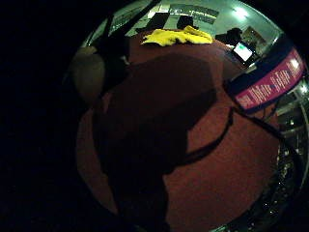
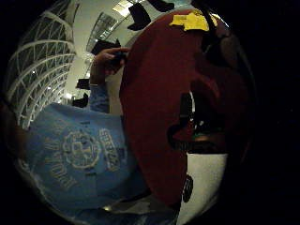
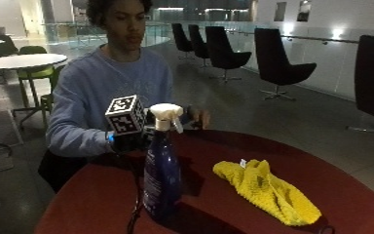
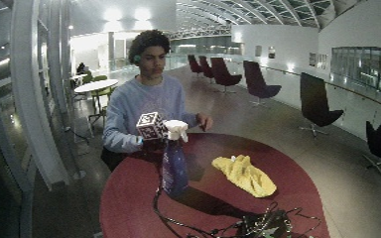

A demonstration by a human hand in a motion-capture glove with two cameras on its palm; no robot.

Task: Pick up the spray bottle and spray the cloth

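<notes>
A blue spray bottle (image 3: pixel 161 175) with a white trigger head stands upright on the round red table (image 3: pixel 239 151), near its left side. My gloved right hand (image 3: pixel 130 142) hovers just behind the bottle's neck, palm down, apart from it and holding nothing. In the little finger side palm view the bottle (image 1: pixel 270 82) shows its pink label off to one side. A yellow cloth (image 3: pixel 265 190) lies crumpled to the bottle's right; it also shows as the cloth (image 1: pixel 178 36) and the cloth (image 2: pixel 192 19) in the palm views. The bare hand (image 3: pixel 200 118) rests at the table's far edge.
A black cable (image 3: pixel 135 209) runs across the table past the bottle's base toward a tangle of wires (image 4: pixel 263 227) at the front edge. Black chairs (image 3: pixel 274 63) stand behind on the floor. A white table (image 3: pixel 22 61) is at the back left.
</notes>
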